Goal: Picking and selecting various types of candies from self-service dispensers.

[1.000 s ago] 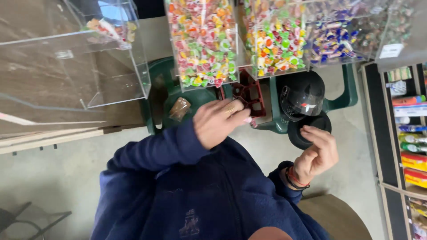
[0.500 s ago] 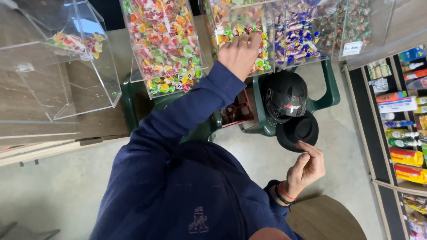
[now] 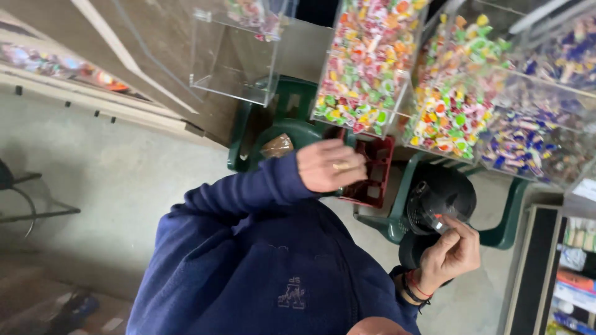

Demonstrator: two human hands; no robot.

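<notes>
Right hand [image 3: 450, 254], fingers curled, pinches a small clear wrapped candy [image 3: 436, 218] beside the black helmet [image 3: 442, 197] on the green plastic chair [image 3: 385, 226]; light, slippery, probably crinkly — grip wrapper ends; left hand [image 3: 329, 166] loosely closed, contents unclear, over red crate [image 3: 375, 180].

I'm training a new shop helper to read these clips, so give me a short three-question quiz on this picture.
1. True or false: the left hand is inside a clear sweet bin.
2. Which wrist wears a red band? A) left B) right
3. Fill in: the black helmet sits on a green plastic ___.

Key:
1. False: it is below the bins, in front of the red crate.
2. B, the right hand.
3. chair.
</notes>
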